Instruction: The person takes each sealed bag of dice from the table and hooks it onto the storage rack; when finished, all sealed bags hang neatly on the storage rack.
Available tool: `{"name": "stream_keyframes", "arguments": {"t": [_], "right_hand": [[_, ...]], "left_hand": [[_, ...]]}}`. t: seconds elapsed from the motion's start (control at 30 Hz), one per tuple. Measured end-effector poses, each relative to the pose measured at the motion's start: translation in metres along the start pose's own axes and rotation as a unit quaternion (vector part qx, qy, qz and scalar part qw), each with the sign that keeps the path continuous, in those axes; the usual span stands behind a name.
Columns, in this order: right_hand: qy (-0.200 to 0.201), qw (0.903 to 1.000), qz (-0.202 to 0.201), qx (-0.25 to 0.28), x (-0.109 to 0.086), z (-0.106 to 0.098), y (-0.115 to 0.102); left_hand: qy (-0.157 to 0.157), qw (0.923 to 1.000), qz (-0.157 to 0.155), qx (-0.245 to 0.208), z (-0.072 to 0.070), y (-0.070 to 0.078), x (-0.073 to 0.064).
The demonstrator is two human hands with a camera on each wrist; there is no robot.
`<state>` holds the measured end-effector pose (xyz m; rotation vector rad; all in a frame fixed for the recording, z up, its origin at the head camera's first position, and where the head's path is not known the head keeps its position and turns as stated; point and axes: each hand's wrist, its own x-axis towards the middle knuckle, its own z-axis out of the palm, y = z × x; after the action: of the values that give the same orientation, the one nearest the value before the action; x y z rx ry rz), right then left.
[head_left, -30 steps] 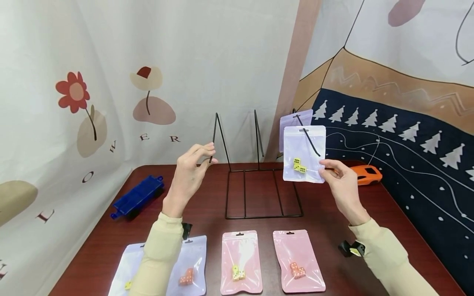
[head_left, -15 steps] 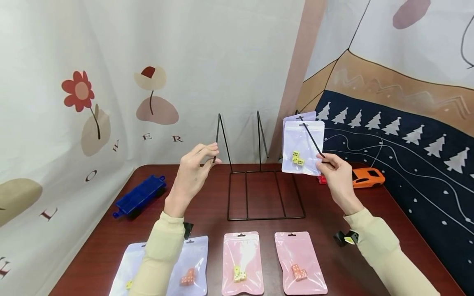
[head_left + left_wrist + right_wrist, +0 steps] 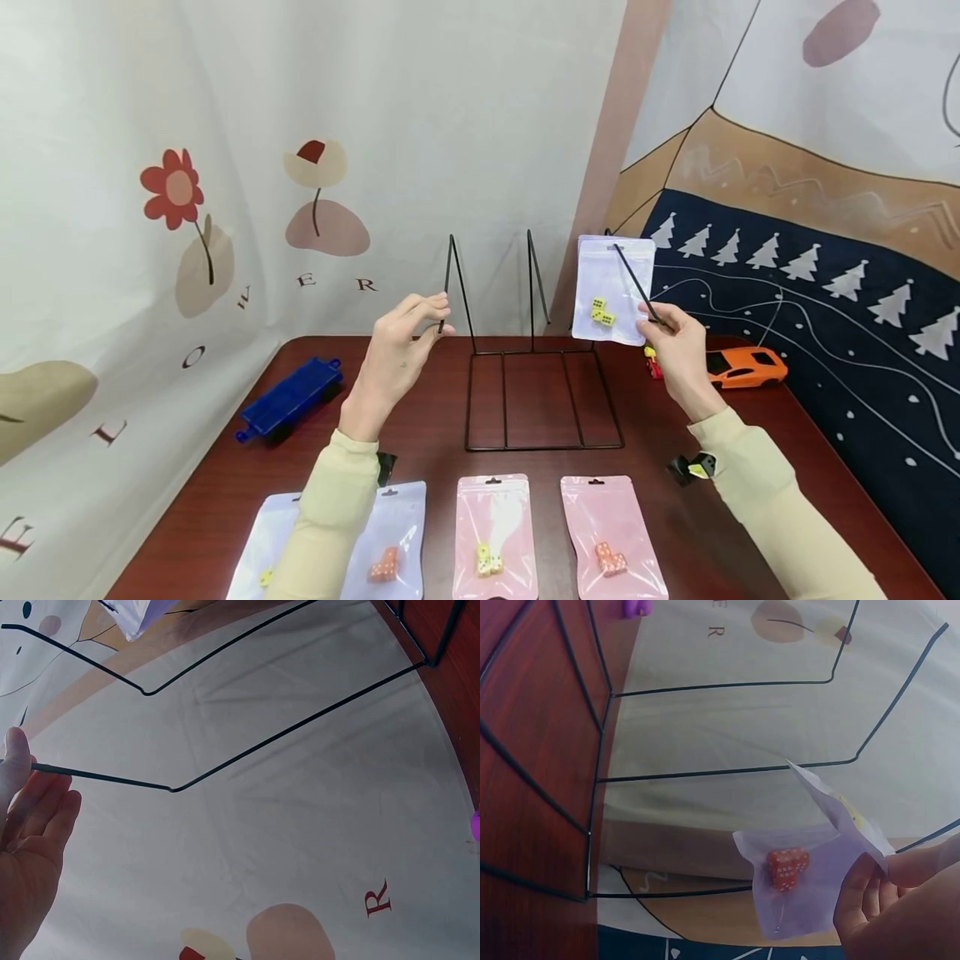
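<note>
A black wire rack (image 3: 543,449) with three upright prongs stands mid-table. My left hand (image 3: 393,354) pinches the tip of its left prong (image 3: 105,778) between thumb and fingers. On the right prong hangs a lilac zip bag (image 3: 626,279) with yellow dice (image 3: 600,312) inside. My right hand (image 3: 678,354) pinches this bag's lower right edge, close by the prong's tip. Behind it hangs a second lilac bag (image 3: 821,889), holding orange-red dice (image 3: 786,868); in the head view the front bag nearly hides it.
Two pink bags (image 3: 495,500) (image 3: 607,508) with dice lie at the front. Two lilac bags (image 3: 405,517) lie front left, partly behind the left sleeve. A blue toy trailer (image 3: 292,398) sits left, an orange toy car (image 3: 750,367) right. Printed curtains (image 3: 450,125) stand behind.
My right hand has moved the bag with yellow dice back and up along the right prong, until it covers the bag behind. My left hand keeps its pinch on the left prong.
</note>
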<state>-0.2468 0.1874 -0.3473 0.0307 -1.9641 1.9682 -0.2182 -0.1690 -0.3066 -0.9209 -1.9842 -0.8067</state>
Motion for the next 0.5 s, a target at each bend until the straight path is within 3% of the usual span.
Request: {"name": "stream_keyframes", "arguments": {"t": [0.2, 0.5], "right_hand": [[0.005, 0.9998, 0.000, -0.021, 0.0006, 0.0014, 0.0024], [0.007, 0.9999, 0.009, -0.009, -0.0025, 0.0000, 0.0008]], "left_hand": [[0.002, 1.0000, 0.000, 0.006, -0.0002, 0.0017, -0.0003], [-0.001, 1.0000, -0.003, 0.000, -0.0005, 0.0033, -0.0016]]}}
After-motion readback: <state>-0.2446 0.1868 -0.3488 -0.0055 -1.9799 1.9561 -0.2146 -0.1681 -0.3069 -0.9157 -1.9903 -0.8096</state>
